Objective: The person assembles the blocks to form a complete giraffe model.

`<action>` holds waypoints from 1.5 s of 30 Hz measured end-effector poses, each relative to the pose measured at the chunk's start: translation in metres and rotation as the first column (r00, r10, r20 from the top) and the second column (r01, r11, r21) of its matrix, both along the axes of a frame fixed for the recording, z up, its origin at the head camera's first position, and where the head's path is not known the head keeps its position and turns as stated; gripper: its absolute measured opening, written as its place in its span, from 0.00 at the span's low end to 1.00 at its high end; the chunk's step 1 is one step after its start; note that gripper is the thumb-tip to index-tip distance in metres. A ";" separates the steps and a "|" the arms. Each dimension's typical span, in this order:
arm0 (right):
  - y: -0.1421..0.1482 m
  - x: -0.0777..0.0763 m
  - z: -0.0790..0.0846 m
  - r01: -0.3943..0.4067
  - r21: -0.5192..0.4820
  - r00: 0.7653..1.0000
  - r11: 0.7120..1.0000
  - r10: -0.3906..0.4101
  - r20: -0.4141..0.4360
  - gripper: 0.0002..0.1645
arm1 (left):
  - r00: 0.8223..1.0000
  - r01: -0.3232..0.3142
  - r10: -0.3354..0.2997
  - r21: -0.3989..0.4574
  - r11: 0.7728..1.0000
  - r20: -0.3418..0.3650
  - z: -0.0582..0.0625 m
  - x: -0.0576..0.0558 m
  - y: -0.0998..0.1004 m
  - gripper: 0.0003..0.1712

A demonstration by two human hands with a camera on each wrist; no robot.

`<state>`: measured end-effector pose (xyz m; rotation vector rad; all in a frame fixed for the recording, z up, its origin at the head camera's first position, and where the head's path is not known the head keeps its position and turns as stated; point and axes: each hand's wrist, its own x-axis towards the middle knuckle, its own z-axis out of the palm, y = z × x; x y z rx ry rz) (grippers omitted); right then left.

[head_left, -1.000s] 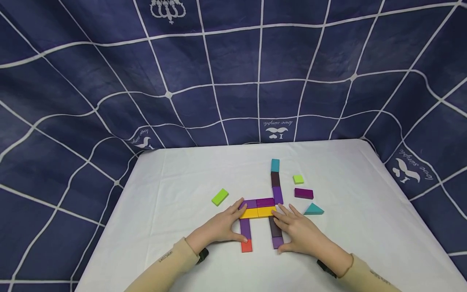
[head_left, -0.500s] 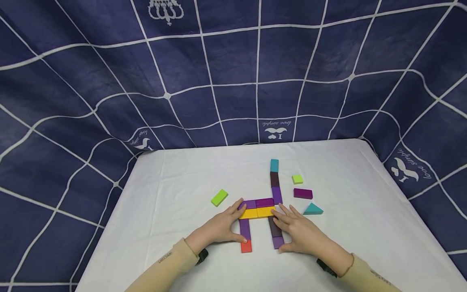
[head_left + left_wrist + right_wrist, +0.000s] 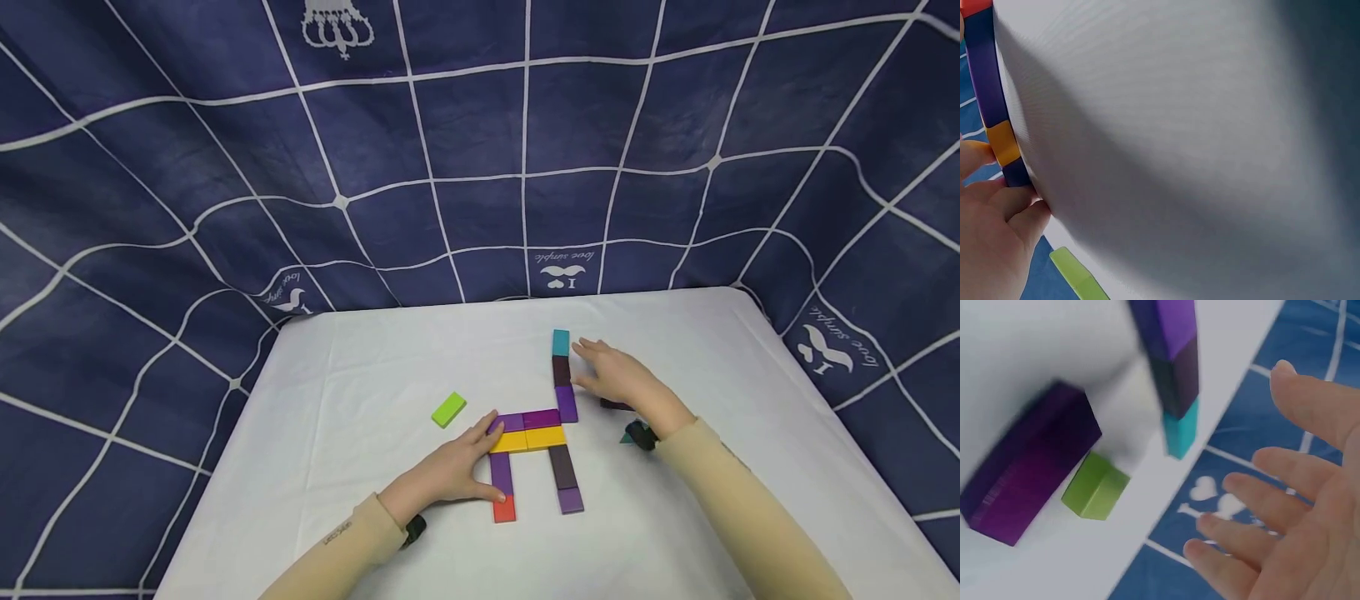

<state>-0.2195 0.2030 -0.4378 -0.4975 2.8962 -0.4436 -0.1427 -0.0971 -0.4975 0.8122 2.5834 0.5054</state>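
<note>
Flat wooden blocks form a figure on the white table. Two yellow blocks lie under a purple block and a magenta block. One leg is a purple block and a red block; the other is a dark block with a violet end. My left hand rests at the left side, fingertips on the upper corner, thumb at the red block. My right hand, fingers spread and holding nothing, hovers beside the column of purple, dark brown and teal blocks.
A lime block lies alone left of the figure. Under my right arm are a loose magenta block, a small green block and a mostly covered teal triangle. Blue gridded cloth surrounds the white table.
My right hand has left the figure's right leg and moved up beside the tall column, now covering the small green block. My left hand stays in place.
</note>
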 end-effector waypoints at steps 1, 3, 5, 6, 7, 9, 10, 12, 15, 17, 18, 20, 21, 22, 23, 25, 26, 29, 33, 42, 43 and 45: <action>-0.001 -0.009 0.000 0.002 0.015 0.999 1.000 -0.003 0.033 0.40 | 1.000 0.001 -0.001 -0.001 1.000 -0.001 0.000 0.000 0.000 0.63; -0.003 -0.024 -0.003 0.007 0.036 0.995 0.999 -0.010 0.099 0.41 | 1.000 0.003 -0.003 -0.004 1.000 -0.001 0.000 0.000 -0.001 0.63; -0.005 -0.035 -0.008 0.008 0.048 0.987 0.999 -0.016 0.160 0.42 | 1.000 0.008 -0.008 -0.003 1.000 -0.002 0.000 -0.001 -0.001 0.63; -0.007 -0.039 -0.011 0.006 0.055 0.983 0.998 -0.016 0.184 0.42 | 1.000 0.010 -0.010 -0.004 1.000 -0.002 0.000 -0.001 -0.001 0.63; -0.008 -0.043 -0.014 0.004 0.062 0.979 0.998 -0.017 0.202 0.42 | 1.000 0.012 -0.012 -0.002 1.000 -0.001 0.000 -0.001 -0.001 0.63; -0.010 -0.048 -0.020 -0.001 0.071 0.974 0.997 -0.015 0.224 0.42 | 1.000 0.012 -0.012 0.003 1.000 0.002 0.000 -0.001 -0.001 0.63; -0.011 -0.050 -0.023 -0.002 0.077 0.973 0.997 -0.016 0.231 0.43 | 1.000 0.013 -0.013 0.004 1.000 0.002 0.000 -0.001 -0.001 0.63; -0.013 -0.052 -0.027 -0.009 0.084 0.972 0.996 -0.011 0.234 0.43 | 1.000 0.011 -0.011 0.003 1.000 -0.001 -0.001 -0.001 -0.001 0.63; -0.015 -0.054 -0.031 -0.011 0.091 0.972 0.996 -0.011 0.234 0.43 | 1.000 0.011 -0.011 0.001 1.000 -0.006 -0.001 -0.001 -0.002 0.64; -0.014 -0.053 -0.033 -0.010 0.093 0.972 0.996 -0.012 0.235 0.44 | 1.000 0.011 -0.011 0.003 1.000 -0.010 -0.001 -0.001 -0.002 0.64; -0.014 -0.053 -0.034 -0.011 0.094 0.973 0.995 -0.011 0.230 0.44 | 1.000 0.011 -0.011 0.003 1.000 -0.011 -0.001 -0.001 -0.002 0.64; -0.013 -0.053 -0.035 -0.011 0.090 0.975 0.996 -0.010 0.224 0.44 | 1.000 0.010 -0.010 0.003 1.000 -0.011 -0.001 -0.001 -0.003 0.64; -0.012 -0.053 -0.035 -0.013 0.086 0.976 0.996 -0.007 0.218 0.44 | 1.000 0.008 -0.008 0.004 1.000 -0.009 -0.001 -0.002 -0.003 0.64; -0.012 -0.053 -0.036 -0.012 0.082 0.976 0.997 -0.007 0.218 0.44 | 1.000 0.008 -0.008 0.005 1.000 -0.008 -0.001 -0.002 -0.003 0.64; -0.012 -0.053 -0.036 -0.015 0.080 0.977 0.997 -0.003 0.213 0.44 | 1.000 0.008 -0.008 0.003 1.000 -0.009 -0.001 -0.002 -0.003 0.64; -0.012 -0.053 -0.036 -0.013 0.076 0.977 0.997 -0.003 0.214 0.44 | 1.000 0.007 -0.007 0.006 1.000 -0.005 -0.001 -0.002 -0.003 0.64; -0.012 -0.052 -0.036 -0.011 0.076 0.976 0.997 -0.006 0.218 0.44 | 1.000 0.008 -0.008 0.006 1.000 -0.005 -0.001 -0.002 -0.003 0.64; -0.012 -0.051 -0.037 -0.015 0.080 0.976 0.997 -0.003 0.216 0.44 | 1.000 0.009 -0.009 0.007 1.000 -0.006 -0.001 -0.001 -0.003 0.64; -0.012 -0.049 -0.036 -0.016 0.087 0.977 0.996 -0.003 0.212 0.43 | 1.000 0.009 -0.009 0.008 1.000 -0.007 -0.002 -0.001 -0.003 0.64; -0.012 -0.047 -0.036 -0.012 0.100 0.974 0.995 -0.010 0.224 0.43 | 1.000 0.010 -0.010 0.013 1.000 0.002 -0.003 -0.002 -0.003 0.64; -0.012 -0.047 -0.036 -0.012 0.100 0.974 0.995 -0.011 0.226 0.44 | 1.000 0.011 -0.011 0.012 1.000 0.001 -0.003 -0.002 -0.003 0.64; -0.013 -0.047 -0.036 -0.012 0.102 0.974 0.995 -0.012 0.227 0.44 | 1.000 0.011 -0.011 0.011 1.000 0.001 -0.003 -0.002 -0.003 0.64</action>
